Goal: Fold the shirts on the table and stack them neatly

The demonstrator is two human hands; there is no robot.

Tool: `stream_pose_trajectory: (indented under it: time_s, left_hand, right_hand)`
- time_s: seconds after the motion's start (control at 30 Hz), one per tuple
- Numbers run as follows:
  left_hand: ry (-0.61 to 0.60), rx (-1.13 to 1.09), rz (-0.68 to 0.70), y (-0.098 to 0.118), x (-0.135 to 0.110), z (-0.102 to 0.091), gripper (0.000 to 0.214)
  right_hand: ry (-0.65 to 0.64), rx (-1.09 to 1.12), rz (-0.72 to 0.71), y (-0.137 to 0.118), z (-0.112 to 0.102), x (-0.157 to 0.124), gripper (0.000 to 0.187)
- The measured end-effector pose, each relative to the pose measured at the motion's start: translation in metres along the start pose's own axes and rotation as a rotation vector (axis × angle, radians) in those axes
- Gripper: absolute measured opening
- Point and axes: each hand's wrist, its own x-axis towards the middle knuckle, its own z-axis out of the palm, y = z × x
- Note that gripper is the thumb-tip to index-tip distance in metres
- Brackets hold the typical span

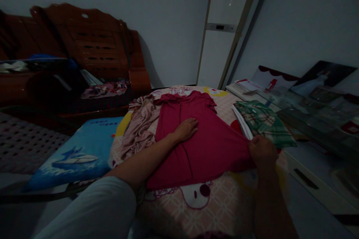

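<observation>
A magenta short-sleeved shirt (213,142) lies spread over a patterned pink cloth (224,209), its sleeves toward the far side. My left hand (186,130) rests flat on the middle of the shirt, fingers stretched out. At the right, my right hand (263,151) pinches the shirt's side edge and pulls the fabric out to a taut point. Beside the shirt on the left is a crumpled beige-pink garment (141,125). Folded green plaid cloth (265,121) and white cloth lie just beyond my right hand.
A wooden bench (92,41) with clothes on its seat stands at the back left. A blue cushion (81,155) is left of the cloth-covered surface. A glass-topped cabinet (314,119) with papers and photos runs along the right. A tall white unit (220,44) stands behind.
</observation>
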Motion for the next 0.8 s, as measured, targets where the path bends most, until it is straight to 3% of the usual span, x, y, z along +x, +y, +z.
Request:
stream_pose_trajectory:
  time_s: [0.1,0.23,0.3,0.47,0.63,0.8]
  left_hand:
    - [-0.006,0.002,-0.009,0.001,0.0,-0.001,0.044]
    - [-0.011,0.004,-0.024,0.0,-0.001,0.001,0.047]
    - [-0.007,0.002,-0.019,0.0,-0.001,0.001,0.046]
    - [0.005,0.007,-0.019,0.002,-0.002,0.001,0.044]
    - [0.029,-0.01,-0.017,0.005,-0.005,-0.001,0.043]
    - [0.012,-0.024,-0.031,0.007,-0.006,-0.004,0.043]
  right_hand:
    - [0.024,-0.036,-0.157,-0.018,-0.006,-0.002,0.027]
    - [-0.156,0.153,-0.446,-0.06,-0.008,0.019,0.027]
    - [-0.206,0.216,-0.506,-0.08,0.001,0.036,0.029]
    - [-0.22,0.11,-0.419,-0.115,0.047,0.083,0.031]
    - [-0.292,0.075,-0.325,-0.141,0.092,0.127,0.045]
    - [-0.325,0.267,-0.156,-0.163,0.116,0.166,0.027]
